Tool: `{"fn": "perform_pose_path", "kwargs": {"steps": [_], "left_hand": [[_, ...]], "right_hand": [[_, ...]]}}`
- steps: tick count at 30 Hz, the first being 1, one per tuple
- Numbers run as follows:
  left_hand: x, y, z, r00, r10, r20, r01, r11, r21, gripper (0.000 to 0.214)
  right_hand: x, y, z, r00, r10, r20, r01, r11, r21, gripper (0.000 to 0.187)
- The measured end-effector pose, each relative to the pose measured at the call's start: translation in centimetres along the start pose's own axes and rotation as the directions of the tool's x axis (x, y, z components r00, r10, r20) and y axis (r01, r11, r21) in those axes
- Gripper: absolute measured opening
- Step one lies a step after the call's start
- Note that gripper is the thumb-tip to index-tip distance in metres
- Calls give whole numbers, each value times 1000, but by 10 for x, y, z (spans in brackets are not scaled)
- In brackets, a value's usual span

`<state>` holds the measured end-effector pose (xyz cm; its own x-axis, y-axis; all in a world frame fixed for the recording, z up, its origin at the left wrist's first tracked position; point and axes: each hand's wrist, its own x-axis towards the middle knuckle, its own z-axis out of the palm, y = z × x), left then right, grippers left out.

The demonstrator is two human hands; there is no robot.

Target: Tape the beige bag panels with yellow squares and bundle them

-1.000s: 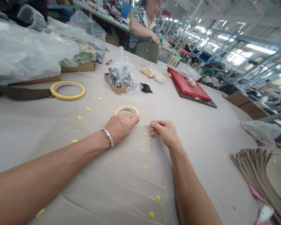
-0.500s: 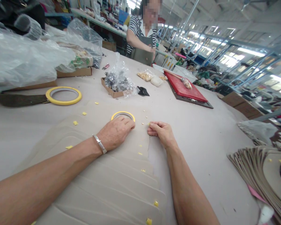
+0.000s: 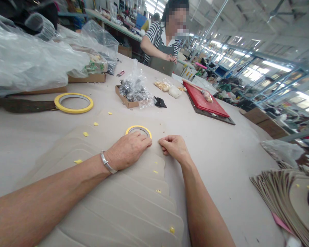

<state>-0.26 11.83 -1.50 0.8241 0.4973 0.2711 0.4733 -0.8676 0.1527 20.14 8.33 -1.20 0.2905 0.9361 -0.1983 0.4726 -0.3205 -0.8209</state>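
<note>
My left hand [image 3: 130,149], with a silver bracelet at its wrist, is closed on the near edge of a roll of yellow tape [image 3: 128,128]. That roll stands over the far end of overlapping thin beige pieces [image 3: 123,199]. Just to its right, my right hand [image 3: 173,147] is in a pinch, fingertips down at the right edge of the topmost piece. A small piece of yellow tape showed in this pinch a moment ago; the fingers now cover it. Two tiny gold bits [image 3: 163,131] lie just beyond. Yellow tape pieces [image 3: 86,134] dot both sides of the beige pieces.
A second tape roll [image 3: 73,110] lies at left, near plastic bags [image 3: 33,61]. Beyond my hands are a small box [image 3: 127,102] of wrapped dark parts and a red slab [image 3: 208,101]. Stacked beige pieces [image 3: 275,195] lie at right. Across the table stands a co-worker [image 3: 157,37].
My right hand has moved a little left and down, its fingertips now covering the nearest gold bit. My left hand keeps the tape roll. The whole view has shifted slightly.
</note>
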Motion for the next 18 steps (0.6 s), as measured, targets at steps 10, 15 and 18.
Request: {"fn": "perform_pose_path", "kwargs": {"steps": [10,15,18], "left_hand": [[0,0,-1,1000,5,-13,-5,1000,15,18],[0,1,0,998,-51,-46,49,997,-52,15],[1,2,-2,998,-59,-27,56,994,-94,14]], "right_hand": [[-3,-2,4,995,61,-85,-61,998,0,31],[-12,8,6,989,-98,-110,95,995,-31,20],[-11,6,11,949,-276,-154,213,919,-331,20]]}}
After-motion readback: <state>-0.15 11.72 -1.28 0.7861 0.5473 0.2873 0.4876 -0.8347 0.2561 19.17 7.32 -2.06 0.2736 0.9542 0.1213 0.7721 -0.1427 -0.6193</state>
